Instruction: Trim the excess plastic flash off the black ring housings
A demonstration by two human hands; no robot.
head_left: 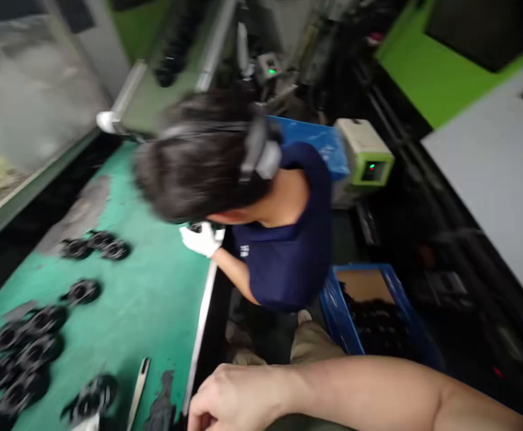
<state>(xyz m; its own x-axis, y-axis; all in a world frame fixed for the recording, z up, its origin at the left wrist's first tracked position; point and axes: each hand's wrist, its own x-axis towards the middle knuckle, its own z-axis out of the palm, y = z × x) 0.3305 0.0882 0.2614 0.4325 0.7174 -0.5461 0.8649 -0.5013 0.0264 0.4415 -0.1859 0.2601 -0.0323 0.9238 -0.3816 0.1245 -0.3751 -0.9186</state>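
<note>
My right hand (234, 398) is at the bottom edge, its bare forearm reaching in from the right. The fingers are curled, and their tips are cut off by the frame, so anything held is hidden. Left of it, on the green work surface (153, 293), lie dark scraps (162, 407) and a narrow pale tool (139, 389). Further left is a black round part (91, 398) with a protruding tab. A white shape (87, 424) touches the bottom edge beside that part; I cannot make out what it is. My left hand is not recognisable in view.
Several similar black parts (23, 353) lie clustered at left, with a smaller group (94, 244) further back. A co-worker in a dark blue shirt (283, 257) leans over the bench edge, a white-gloved hand (202, 239) there. A blue-lined box (389, 275) holds dark pieces.
</note>
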